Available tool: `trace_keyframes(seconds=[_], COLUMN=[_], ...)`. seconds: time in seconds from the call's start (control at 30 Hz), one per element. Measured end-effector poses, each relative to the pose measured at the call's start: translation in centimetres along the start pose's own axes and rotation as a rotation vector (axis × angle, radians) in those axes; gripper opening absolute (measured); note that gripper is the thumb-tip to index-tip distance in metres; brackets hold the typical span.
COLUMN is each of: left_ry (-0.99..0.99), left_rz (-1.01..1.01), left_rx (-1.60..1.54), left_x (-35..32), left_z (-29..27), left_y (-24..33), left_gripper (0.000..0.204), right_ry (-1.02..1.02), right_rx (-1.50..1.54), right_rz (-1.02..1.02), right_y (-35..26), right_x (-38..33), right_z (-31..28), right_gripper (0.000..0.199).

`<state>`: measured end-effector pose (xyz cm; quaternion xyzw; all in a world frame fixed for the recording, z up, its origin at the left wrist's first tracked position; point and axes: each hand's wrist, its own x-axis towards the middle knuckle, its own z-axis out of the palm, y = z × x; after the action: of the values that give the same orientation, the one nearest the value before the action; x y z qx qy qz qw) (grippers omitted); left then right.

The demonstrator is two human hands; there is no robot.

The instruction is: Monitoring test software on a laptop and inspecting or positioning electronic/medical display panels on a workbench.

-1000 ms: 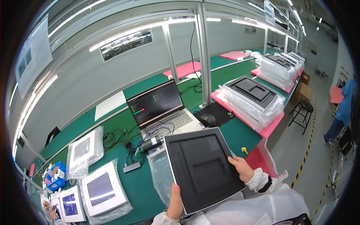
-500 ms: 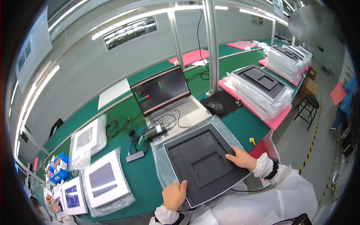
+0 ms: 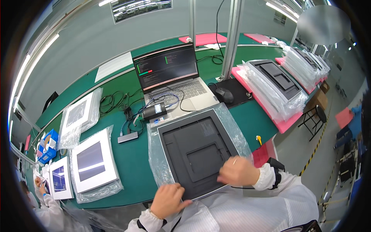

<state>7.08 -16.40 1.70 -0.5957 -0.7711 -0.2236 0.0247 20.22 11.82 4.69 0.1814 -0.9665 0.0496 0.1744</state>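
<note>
A black panel with a recessed rectangle and a thin white edge [image 3: 179,145] lies face down or back up, which I cannot tell, on a clear plastic sleeve [image 3: 156,164]. Near its lower left corner is my left hand [image 3: 167,199], thumb spread from the fingers, with nothing seen in it. Over the panel's lower right part hovers my right hand [image 3: 239,171], fingers curled and slightly blurred; whether they hold anything is hidden. Just beyond the panel stands an open laptop [image 3: 195,91], with a small black box [image 3: 154,112] and cables at its front left.
White-framed panels [image 3: 92,160] on plastic lie to the left, near a blue bin [image 3: 48,147]. A grey hub [image 3: 127,137] and a black mouse [image 3: 224,95] flank the laptop. Wrapped panels pile up on pink foam [image 3: 286,123] at right. A co-worker's hand [image 3: 38,181] shows far left.
The panel, tilted and gripped by both hands before, now rests flatter on the plastic. Both hands have come off its edges, and my right hand has curled. The view has shifted.
</note>
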Motion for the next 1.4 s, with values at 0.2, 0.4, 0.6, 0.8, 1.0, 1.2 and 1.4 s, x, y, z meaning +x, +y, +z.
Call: trace_keyframes(seconds=[0.2,0.4,0.6,0.8,1.0,1.2,1.4], left_ry=[0.053,-0.003,-0.033,-0.048,-0.037,-0.02,0.078], left_rz=[0.273,0.238,0.148,0.231,0.253,0.267,0.232], left_rx=[0.19,0.155,0.038,-0.048,-0.068,-0.057,-0.119], left_x=[-0.1,0.8,2.3,3.1,3.1,3.1,2.4], left_z=[1.1,0.9,1.5,2.0,2.3,2.0,2.9], left_y=[1.7,1.5,2.3,1.9,1.5,1.4,1.0], left_gripper=[0.032,0.026,0.028,0.027,0.025,0.025,0.026], right_ry=[-0.111,-0.21,-0.294,-0.35,-0.184,-0.235,-0.311], right_rx=[0.084,0.193,0.303,0.34,0.303,0.111,0.141], right_rz=[-0.198,-0.183,-0.115,-0.067,0.062,0.026,-0.08], right_y=[-2.9,-2.5,-2.4,-2.5,3.1,10.5,11.5], right_x=[-0.6,0.2,1.0,1.1,5.4,10.0,11.8], right_z=[1.8,3.2,3.1,2.3,-1.4,3.7,3.5], right_gripper=[0.028,0.029,0.032,0.031,0.046,0.083,0.082])
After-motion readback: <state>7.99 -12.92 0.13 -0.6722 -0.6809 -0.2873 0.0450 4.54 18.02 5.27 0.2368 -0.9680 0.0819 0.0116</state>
